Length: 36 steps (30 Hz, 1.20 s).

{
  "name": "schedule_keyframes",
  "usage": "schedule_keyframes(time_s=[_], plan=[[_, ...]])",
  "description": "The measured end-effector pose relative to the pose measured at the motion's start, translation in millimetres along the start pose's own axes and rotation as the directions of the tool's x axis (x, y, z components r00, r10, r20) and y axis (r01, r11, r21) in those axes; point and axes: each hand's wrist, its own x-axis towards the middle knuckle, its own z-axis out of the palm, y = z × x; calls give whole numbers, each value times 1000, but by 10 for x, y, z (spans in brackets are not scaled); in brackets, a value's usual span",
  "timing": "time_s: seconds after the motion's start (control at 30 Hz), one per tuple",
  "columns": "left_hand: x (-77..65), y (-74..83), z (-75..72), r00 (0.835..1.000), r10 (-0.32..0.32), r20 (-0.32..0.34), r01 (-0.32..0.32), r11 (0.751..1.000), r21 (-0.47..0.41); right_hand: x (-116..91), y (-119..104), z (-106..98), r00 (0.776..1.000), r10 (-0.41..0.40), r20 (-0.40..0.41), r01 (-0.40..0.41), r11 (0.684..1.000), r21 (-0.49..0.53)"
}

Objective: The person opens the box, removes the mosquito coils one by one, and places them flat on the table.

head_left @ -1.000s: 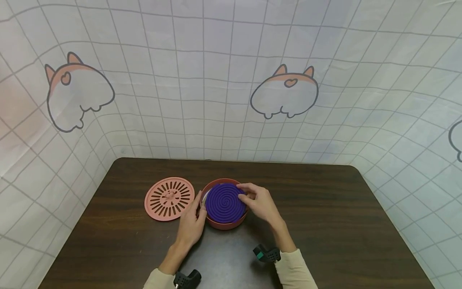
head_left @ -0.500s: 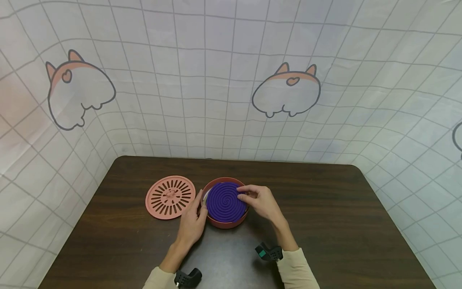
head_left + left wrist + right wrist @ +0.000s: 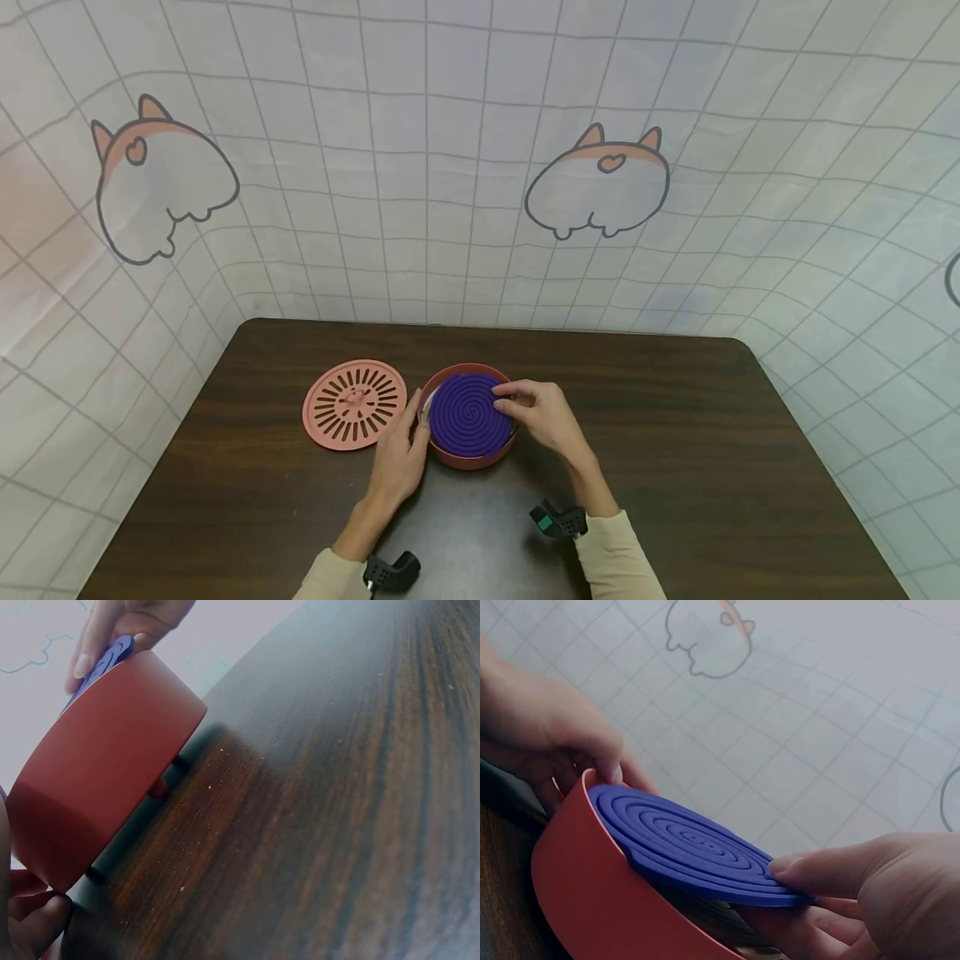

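Purple and ridged in a spiral, the round disc [image 3: 471,415] sat tilted in the mouth of a red container [image 3: 463,463], its left side down within the rim and its right side raised. The right hand [image 3: 546,418] pinched that raised side, thumb on top and fingers beneath, the grip narrow, only the disc's thickness apart. The left hand [image 3: 397,462] held the container at its left wall, with the thumb at the rim and the fingers outside. Beneath the disc, the right wrist view showed a dark, shiny interior [image 3: 720,915], too little exposed to identify.

The container stood on the dark wood-grained table [image 3: 712,467], about midway between the left and right edges and nearer the far edge than the near one. A short red stub [image 3: 157,787] showed under its base.

Toward the table's far left corner, just beside the container, lay a pink slotted lid [image 3: 352,406], flat, with slots radiating around a raised middle. The left hand overlapped its right side in the head view; whether they touched could not be told.

Pale sleeves [image 3: 621,554] covered the forearms, and a black device [image 3: 558,518] was worn at each wrist. Behind the far edge hung a white gridded cloth [image 3: 480,167] printed with rounded animal figures [image 3: 597,190].
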Motion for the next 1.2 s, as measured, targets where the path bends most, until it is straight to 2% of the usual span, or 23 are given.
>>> schedule_keyframes(time_s=[0.47, 0.8, 0.97, 1.2], plan=[[10, -4, 1, 1000, 12, -20, -12, 1000, -20, -2, 18, -36, 997, 66, -34, -62, 994, 95], [46, -25, -12, 999, 30, -44, -31, 999, -23, 25, 26, -64, 993, 35, -117, -23, 995, 100], [32, -31, -10, 999, 19, -45, -20, 999, -28, 23, 41, -84, 984, 27, -174, -6, 993, 116], [23, -44, -1, 999, 12, -39, -13, 999, -33, 22, 85, -126, 971, 35, -238, 11, 982, 186]])
